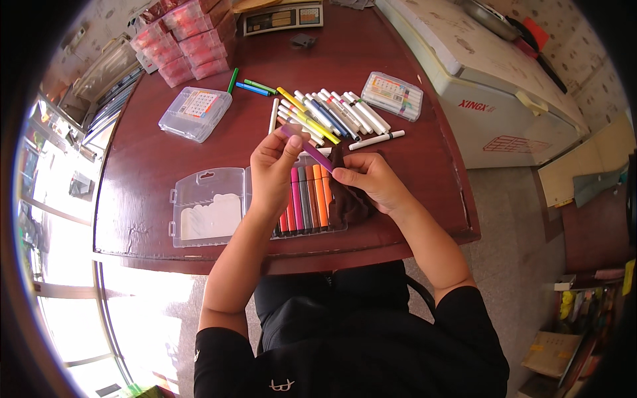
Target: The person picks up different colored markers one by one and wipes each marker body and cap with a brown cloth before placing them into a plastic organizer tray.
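A purple marker pen (317, 156) slants between my two hands above the table. One end is pinched by my left hand (275, 166), thumb on top. Fingers of my right hand (373, 179) grip the other end together with a dark brown cloth (346, 204), which hangs down towards the table. Beneath lies an opened clear plastic marker case (209, 184), its lid part folded out to the left. Red, pink, grey, brown and orange markers (302, 199) stand side by side in its other half, partly covered by my left hand and the cloth.
Loose white, blue and yellow markers (343, 114) lie in a heap beyond my hands. Two closed clear cases (196, 113) (391, 97) flank them. Stacked pink packages (184, 42) and a weighing scale (282, 19) stand at the back. A white chest freezer (507, 99) adjoins the table's right side.
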